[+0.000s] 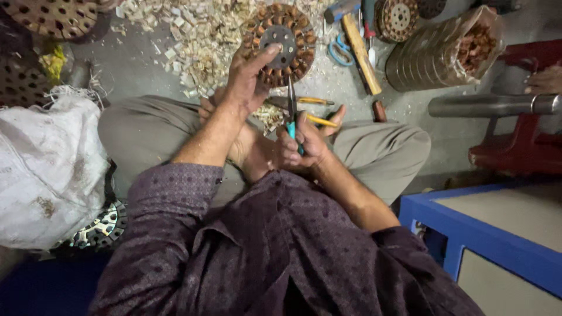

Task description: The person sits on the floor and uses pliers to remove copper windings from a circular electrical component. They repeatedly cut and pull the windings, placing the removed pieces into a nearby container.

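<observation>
My left hand (249, 79) presses down on the round copper-wound stator (280, 44) at 12 o'clock; my right hand (304, 143) grips teal-handled pliers (291, 111). Best I brace the stator firmly, nipping 1 winding cleanly.

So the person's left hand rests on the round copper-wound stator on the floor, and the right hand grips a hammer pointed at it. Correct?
Not quite. The left hand does rest on the round copper-wound stator, but the right hand grips teal-handled pliers, not a hammer. The head view shows the pliers' tip pointing at the stator's near edge; a wooden-handled tool lies untouched on the floor further right.
</observation>
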